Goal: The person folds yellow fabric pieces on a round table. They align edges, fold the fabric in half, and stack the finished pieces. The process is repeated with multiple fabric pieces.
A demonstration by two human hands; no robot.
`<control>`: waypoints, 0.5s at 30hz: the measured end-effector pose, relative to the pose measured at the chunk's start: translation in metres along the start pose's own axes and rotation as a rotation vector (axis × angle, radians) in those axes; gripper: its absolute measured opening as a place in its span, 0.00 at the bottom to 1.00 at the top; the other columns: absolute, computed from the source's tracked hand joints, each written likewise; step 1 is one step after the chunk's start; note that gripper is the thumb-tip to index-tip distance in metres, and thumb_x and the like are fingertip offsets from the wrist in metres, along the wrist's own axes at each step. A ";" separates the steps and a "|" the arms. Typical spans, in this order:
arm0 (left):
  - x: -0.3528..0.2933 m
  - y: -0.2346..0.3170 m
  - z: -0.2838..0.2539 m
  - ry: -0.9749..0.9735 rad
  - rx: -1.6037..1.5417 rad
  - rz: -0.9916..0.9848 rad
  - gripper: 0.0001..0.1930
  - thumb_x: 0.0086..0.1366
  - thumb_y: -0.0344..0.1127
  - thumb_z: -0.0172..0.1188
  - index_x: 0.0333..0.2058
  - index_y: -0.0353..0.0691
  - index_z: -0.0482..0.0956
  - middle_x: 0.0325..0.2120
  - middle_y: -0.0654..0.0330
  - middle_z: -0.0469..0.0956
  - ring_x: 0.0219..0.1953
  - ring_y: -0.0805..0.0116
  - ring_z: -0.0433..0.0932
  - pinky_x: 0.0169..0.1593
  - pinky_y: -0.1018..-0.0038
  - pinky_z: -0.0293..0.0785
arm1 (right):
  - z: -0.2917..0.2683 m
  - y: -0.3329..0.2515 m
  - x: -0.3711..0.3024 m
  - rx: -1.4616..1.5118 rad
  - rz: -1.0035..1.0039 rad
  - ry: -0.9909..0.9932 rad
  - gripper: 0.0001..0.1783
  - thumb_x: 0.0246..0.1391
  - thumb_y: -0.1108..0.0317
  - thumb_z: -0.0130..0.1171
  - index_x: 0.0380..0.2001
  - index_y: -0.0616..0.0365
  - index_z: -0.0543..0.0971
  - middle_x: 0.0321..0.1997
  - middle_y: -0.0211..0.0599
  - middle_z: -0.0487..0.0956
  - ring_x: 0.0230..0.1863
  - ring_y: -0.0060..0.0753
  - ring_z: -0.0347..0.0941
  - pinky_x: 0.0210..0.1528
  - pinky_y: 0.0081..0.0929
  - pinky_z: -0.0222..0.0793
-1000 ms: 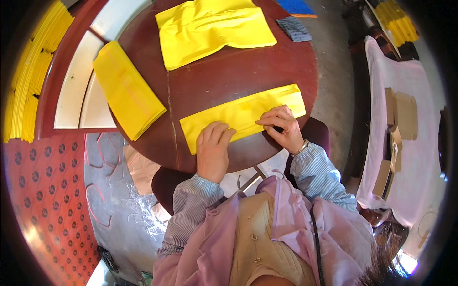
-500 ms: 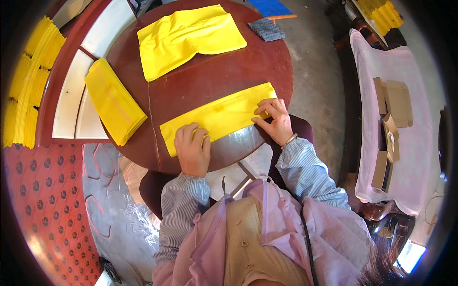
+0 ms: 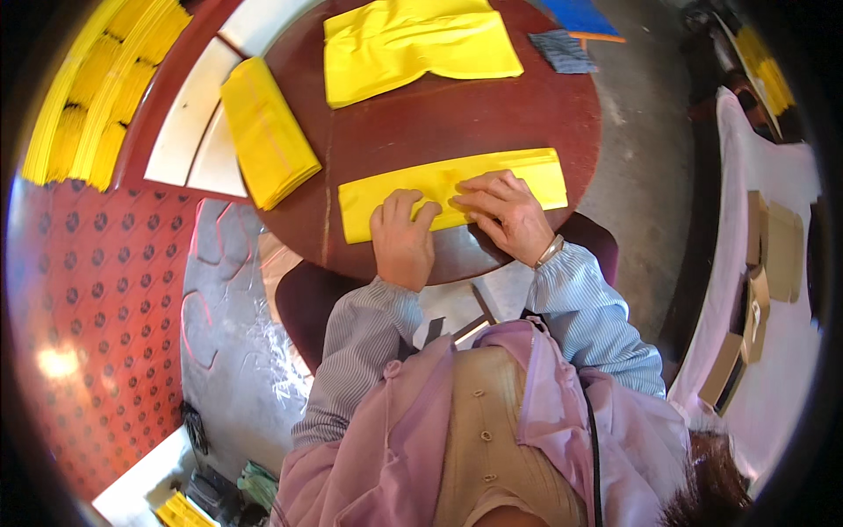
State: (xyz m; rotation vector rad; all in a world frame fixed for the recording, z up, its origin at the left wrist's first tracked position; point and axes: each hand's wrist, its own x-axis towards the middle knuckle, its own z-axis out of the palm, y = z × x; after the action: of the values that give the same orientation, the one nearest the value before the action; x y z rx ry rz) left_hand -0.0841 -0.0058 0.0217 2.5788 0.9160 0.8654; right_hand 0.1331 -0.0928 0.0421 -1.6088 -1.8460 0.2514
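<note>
A long folded yellow sheet [image 3: 537, 180] lies along the near edge of the round dark-red table [image 3: 474, 121]. My left hand [image 3: 404, 244] rests on its near edge left of the middle, fingers bent and slightly apart. Palm down across its middle lies my right hand [image 3: 511, 218], with the fingers stretched toward the left one. Both hands press on the sheet from above; part of its near edge is hidden under them. Farther back a wider, creased yellow sheet [image 3: 421, 46] is spread flat. A thick folded yellow bundle [image 3: 270, 132] sits at the table's left edge.
A grey cloth [image 3: 562, 51] lies at the table's far right, near a blue panel [image 3: 584, 18]. Stacked yellow sheets [image 3: 105, 88] stand at far left. On the right, opened cardboard boxes [image 3: 773, 255] sit on a pink-white cover [image 3: 702, 351]. A dark stool [image 3: 590, 246] is by the table.
My right hand has slid left along the folded sheet from its right end to its middle, close to my left hand. The whole view has also shifted.
</note>
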 end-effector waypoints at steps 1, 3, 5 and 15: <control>-0.004 -0.002 -0.002 -0.010 0.001 -0.027 0.18 0.54 0.22 0.61 0.44 0.45 0.84 0.48 0.53 0.77 0.55 0.49 0.76 0.58 0.55 0.69 | 0.006 -0.002 0.000 0.007 -0.001 0.000 0.15 0.55 0.71 0.70 0.47 0.51 0.89 0.53 0.31 0.84 0.56 0.42 0.76 0.60 0.42 0.70; -0.014 -0.009 -0.009 -0.014 -0.001 -0.072 0.18 0.53 0.21 0.63 0.44 0.43 0.83 0.46 0.52 0.77 0.54 0.48 0.76 0.57 0.56 0.70 | 0.011 -0.002 -0.006 0.017 0.021 -0.002 0.14 0.54 0.71 0.71 0.46 0.50 0.89 0.53 0.30 0.85 0.55 0.42 0.76 0.62 0.42 0.68; -0.027 -0.014 -0.020 -0.025 -0.008 -0.124 0.16 0.55 0.21 0.65 0.43 0.42 0.82 0.45 0.53 0.77 0.55 0.49 0.76 0.61 0.54 0.71 | 0.010 0.000 -0.019 0.051 0.045 0.065 0.14 0.54 0.70 0.71 0.45 0.49 0.90 0.52 0.30 0.85 0.55 0.41 0.76 0.62 0.42 0.66; -0.038 -0.018 -0.036 -0.044 -0.026 -0.373 0.09 0.61 0.33 0.72 0.33 0.41 0.78 0.33 0.55 0.78 0.43 0.48 0.75 0.55 0.55 0.72 | 0.004 0.010 -0.037 0.042 0.247 0.171 0.06 0.53 0.68 0.75 0.34 0.53 0.88 0.31 0.30 0.83 0.38 0.37 0.76 0.46 0.38 0.65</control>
State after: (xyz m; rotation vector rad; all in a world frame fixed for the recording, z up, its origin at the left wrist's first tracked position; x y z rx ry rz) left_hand -0.1388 -0.0146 0.0250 2.2858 1.3052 0.7053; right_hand 0.1394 -0.1238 0.0204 -1.7713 -1.5058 0.2508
